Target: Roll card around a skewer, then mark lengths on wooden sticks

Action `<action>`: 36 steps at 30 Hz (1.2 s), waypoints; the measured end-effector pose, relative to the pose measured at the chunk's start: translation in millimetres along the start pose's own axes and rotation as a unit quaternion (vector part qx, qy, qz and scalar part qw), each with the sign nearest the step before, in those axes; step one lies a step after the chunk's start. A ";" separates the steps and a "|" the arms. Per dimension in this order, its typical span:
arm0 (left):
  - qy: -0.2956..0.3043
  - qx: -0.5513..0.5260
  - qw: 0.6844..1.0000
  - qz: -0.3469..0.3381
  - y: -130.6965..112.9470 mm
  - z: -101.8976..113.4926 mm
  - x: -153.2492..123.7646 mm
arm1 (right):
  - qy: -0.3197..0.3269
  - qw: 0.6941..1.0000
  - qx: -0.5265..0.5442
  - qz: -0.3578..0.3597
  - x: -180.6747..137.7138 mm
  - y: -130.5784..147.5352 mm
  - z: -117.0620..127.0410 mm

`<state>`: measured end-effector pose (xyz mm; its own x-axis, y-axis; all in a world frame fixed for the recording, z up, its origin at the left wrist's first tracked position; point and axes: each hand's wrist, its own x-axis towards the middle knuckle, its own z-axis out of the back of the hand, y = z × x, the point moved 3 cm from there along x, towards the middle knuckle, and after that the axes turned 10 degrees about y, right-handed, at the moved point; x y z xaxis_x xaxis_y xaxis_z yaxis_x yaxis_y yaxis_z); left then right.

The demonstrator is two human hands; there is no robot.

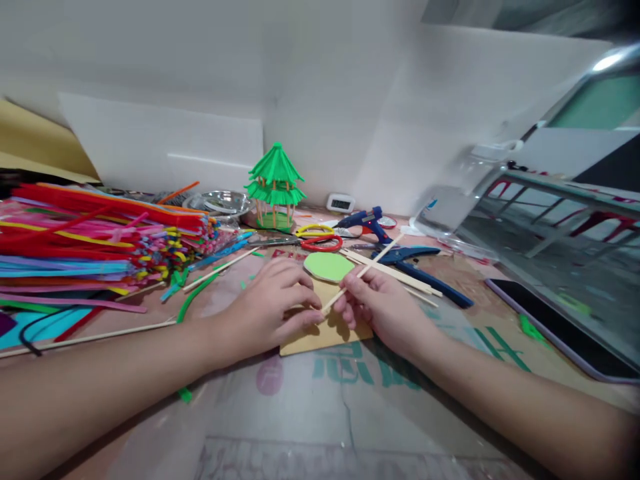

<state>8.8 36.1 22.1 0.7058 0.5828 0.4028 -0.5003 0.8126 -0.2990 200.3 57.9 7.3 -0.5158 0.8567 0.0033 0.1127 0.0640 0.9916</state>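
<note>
A thin wooden stick (384,251) slants up to the right, pinched near its middle by my right hand (383,303). At its lower end, the thumb and fingertips of my left hand (283,300) close on the stick's tip. Both hands are over a tan card (305,345) lying on the table. Just beyond them is a light green many-sided piece (329,265). Several loose wooden sticks (400,272) lie to the right of it. A small green two-tiered pavilion model (276,190) stands upright at the back.
Colourful pipe cleaners (75,240) are heaped at the left. Scissors (320,241), a blue glue gun (370,223), dark blue pliers (425,267) and a small digital clock (341,203) lie behind my hands. A phone (560,327) rests at the right beside a clear plastic jug (450,193).
</note>
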 end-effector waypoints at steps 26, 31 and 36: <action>0.011 -0.099 0.995 0.023 5.6 -3.9 0.9 | 0.010 0.996 -0.043 0.078 -9.6 8.1 -10.3; 0.007 -0.074 0.997 -0.005 1.3 -3.4 -0.1 | 0.006 0.996 -0.044 0.074 -9.3 8.2 -10.8; -0.015 -0.081 0.997 0.003 2.6 -2.7 -1.0 | -0.004 0.995 -0.043 0.085 -8.2 9.3 -9.2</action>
<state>8.1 37.6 18.5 0.6866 0.5904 0.4243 -0.4155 0.7975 -0.4374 197.8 46.8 17.7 -0.4895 0.8551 0.1710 0.1237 -0.1260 0.9843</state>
